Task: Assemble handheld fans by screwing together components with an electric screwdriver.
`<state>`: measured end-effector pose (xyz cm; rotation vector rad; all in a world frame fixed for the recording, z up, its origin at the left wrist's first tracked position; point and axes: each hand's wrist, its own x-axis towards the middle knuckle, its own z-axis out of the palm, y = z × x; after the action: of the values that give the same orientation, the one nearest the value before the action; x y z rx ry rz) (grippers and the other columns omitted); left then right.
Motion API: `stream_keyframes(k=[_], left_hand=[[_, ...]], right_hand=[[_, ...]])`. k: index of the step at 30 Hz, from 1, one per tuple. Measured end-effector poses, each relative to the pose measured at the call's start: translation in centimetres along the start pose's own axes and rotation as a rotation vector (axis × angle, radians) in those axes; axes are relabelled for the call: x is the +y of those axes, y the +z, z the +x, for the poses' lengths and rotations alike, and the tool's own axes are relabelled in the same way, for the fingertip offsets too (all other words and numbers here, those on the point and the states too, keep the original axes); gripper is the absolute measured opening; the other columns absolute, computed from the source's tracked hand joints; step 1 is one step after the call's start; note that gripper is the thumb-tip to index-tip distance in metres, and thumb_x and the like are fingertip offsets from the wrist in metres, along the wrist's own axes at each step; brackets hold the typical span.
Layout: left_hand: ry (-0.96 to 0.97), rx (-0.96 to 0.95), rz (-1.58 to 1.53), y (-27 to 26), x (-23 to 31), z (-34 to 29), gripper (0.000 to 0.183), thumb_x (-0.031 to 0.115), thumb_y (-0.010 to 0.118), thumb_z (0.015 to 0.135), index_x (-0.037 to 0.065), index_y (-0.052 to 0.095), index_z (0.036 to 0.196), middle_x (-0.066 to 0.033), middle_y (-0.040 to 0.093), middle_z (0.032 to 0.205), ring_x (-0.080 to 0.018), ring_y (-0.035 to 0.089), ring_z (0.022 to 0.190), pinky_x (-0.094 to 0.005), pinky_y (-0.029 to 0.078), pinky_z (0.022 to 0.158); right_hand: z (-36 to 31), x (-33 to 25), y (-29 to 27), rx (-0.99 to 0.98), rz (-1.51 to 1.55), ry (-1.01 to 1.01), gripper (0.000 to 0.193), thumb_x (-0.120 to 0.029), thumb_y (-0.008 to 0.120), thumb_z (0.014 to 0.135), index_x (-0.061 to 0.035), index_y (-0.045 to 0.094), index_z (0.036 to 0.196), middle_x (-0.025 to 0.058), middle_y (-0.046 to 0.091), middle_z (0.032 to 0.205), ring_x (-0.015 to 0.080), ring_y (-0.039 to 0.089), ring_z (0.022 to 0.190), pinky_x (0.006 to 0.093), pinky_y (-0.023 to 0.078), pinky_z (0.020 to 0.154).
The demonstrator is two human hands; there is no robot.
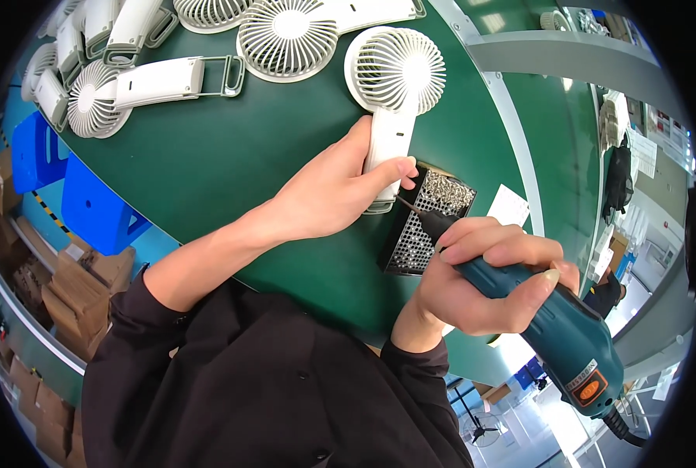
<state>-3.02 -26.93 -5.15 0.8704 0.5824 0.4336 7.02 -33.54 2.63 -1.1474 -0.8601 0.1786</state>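
Note:
My left hand is closed around the handle of a white handheld fan, its round grille pointing away from me over the green table. In my right hand is a dark teal electric screwdriver, with a cord leaving its back end. The thin bit reaches the lower end of the fan's handle, beside my left thumb; whether it touches cannot be made out. Under the bit stands a black screw tray with rows of holes and a heap of small silvery screws at its far end.
More white fans lie at the back and far left of the green table. A white paper lies right of the tray. Blue stools and cardboard boxes stand beyond the left edge. A grey metal frame crosses the upper right.

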Motion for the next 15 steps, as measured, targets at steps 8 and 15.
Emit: stream_keyframes(k=[8,15], left_hand=[[0.010,-0.015,0.034,-0.3,0.1,0.0,0.035,0.020,0.054,0.101,-0.003,0.045,0.125,-0.0085,0.065,0.105,-0.0136,0.065,0.097,-0.0286,0.052,0.084],[-0.028,-0.048,0.033,0.4,1.1,-0.4,0.037,0.019,0.054,0.102,-0.004,0.040,0.127,-0.0086,0.066,0.106,-0.0134,0.066,0.091,-0.0276,0.052,0.081]], right_hand=[[-0.4,0.4,0.0,-0.025,0.026,-0.008,0.019,-0.024,0.043,0.098,-0.0061,0.040,0.101,0.0082,0.048,0.066,0.0167,0.041,0.030,0.0302,0.039,0.028],[1.8,-2.7,-1.4,0.112,-0.012,-0.023,0.023,-0.027,0.041,0.100,-0.0044,0.038,0.100,0.0083,0.046,0.066,0.0165,0.041,0.032,0.0307,0.040,0.031]])
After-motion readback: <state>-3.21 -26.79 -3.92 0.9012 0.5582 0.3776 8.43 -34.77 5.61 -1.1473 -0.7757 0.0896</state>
